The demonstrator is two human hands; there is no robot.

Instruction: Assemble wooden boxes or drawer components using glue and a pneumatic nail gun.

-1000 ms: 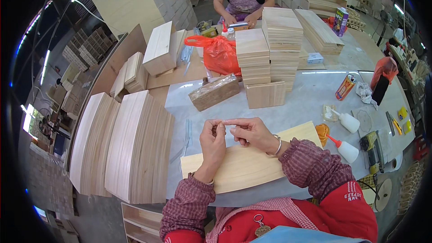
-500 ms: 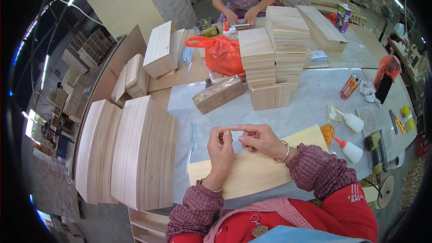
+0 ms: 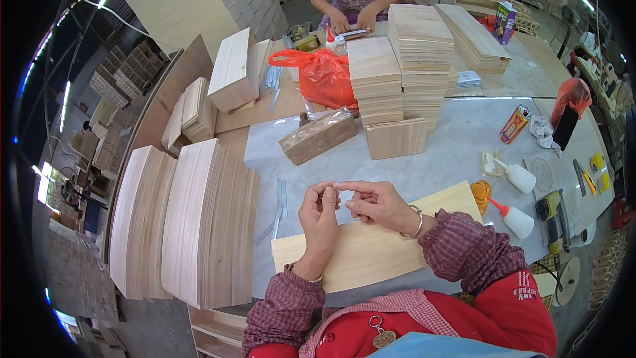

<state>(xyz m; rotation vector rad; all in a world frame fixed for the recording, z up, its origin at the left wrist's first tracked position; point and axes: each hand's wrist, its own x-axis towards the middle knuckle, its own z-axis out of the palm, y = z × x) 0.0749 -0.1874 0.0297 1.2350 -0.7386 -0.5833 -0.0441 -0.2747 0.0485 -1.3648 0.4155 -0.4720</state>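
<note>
Above a pale wooden board [image 3: 377, 252] that lies on the table before me, my two hands meet at the fingertips. My left hand [image 3: 319, 225] is closed, its thumb pressed against the index finger. My right hand [image 3: 381, 204] stretches its index finger to those fingertips, while its other fingers and thumb curl in. Whatever may be between the fingers is too small or hidden to name. Thin metallic strips [image 3: 281, 199] lie on the table just left of my left hand.
Stacks of boards [image 3: 192, 225] stand at left; taller stacks [image 3: 414, 59] rise beyond my hands, near a tape-wrapped block [image 3: 318, 136] and a red plastic bag [image 3: 324, 76]. Glue bottles [image 3: 519, 177] and a nail gun [image 3: 550, 215] lie at right. Another person [image 3: 354, 0] works across the table.
My hands stay joined at the fingertips, with only a slight shift to the left and up in view. The whole scene has shifted slightly too; the board has not visibly moved.
</note>
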